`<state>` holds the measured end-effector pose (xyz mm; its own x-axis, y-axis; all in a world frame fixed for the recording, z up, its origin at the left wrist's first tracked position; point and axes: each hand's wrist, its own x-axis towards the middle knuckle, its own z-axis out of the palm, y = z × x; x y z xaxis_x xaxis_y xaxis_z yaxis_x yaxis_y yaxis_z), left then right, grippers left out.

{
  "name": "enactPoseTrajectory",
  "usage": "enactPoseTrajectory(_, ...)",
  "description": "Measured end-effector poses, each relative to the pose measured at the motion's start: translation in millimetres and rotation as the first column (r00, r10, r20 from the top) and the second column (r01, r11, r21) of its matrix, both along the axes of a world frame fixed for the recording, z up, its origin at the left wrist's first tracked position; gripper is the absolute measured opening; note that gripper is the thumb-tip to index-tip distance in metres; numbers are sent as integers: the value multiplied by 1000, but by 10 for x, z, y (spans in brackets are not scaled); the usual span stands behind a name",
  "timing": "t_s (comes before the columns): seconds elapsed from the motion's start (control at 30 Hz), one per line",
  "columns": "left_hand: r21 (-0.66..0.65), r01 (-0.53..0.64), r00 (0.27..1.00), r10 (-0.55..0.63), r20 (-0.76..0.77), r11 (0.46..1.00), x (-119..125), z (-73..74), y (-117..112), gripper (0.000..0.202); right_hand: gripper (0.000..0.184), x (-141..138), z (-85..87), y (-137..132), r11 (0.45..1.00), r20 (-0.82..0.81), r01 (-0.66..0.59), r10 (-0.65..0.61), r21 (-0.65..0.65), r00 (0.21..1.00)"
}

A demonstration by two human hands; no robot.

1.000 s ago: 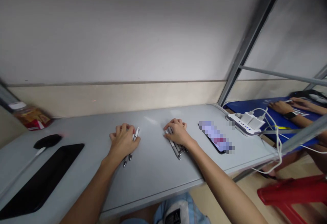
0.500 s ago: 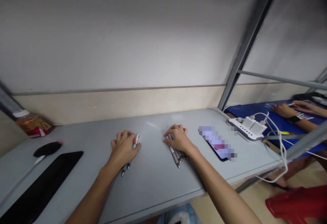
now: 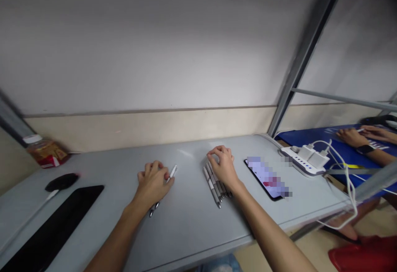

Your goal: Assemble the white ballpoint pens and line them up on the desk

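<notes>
On the left of the grey desk, my left hand [image 3: 153, 185] is closed around a white-and-grey pen [image 3: 173, 172] that angles out past its thumb. Two silver pen tips [image 3: 151, 212] show below that palm; the rest of them is covered. My right hand [image 3: 223, 164] hovers at the upper end of a row of several grey-and-white pens [image 3: 214, 188] lying side by side. Its thumb and index fingertip meet in a pinch with no pen showing between them. Part of the row is hidden under that hand and wrist.
A phone [image 3: 266, 179] with a lit screen lies right of the pens, near a white power strip [image 3: 302, 162] with plugs and cables. At left are a black tablet-like slab [image 3: 58, 226], a black mouse [image 3: 62, 182] and a bottle [image 3: 48, 152]. Another person's hands [image 3: 353, 137] work at a blue desk.
My right hand has lifted off the pens and its thumb and index finger have come together, uncovering more of the row. The view has shifted slightly; my left hand stays over its pens.
</notes>
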<state>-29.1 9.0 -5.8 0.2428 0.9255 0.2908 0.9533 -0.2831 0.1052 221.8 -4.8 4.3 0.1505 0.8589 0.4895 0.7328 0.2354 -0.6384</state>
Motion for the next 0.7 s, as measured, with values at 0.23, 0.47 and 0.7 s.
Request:
enactPoseTrajectory(0.23,-10,283,939,-275,205,959,147,69,-89,21,38,-166,9,-134,932,222,-361,358,-29,907)
enactPoseTrajectory(0.47,-182,451,821,-326,468,874,254,165,-185,30,23,-213,34,-169,891,295,-451,445,-51,845)
enactPoseTrajectory(0.7,-50,405,846,-353,398,913,218,188,-150,29,22,-136,58,-103,911,-72,-408,404,-62,912)
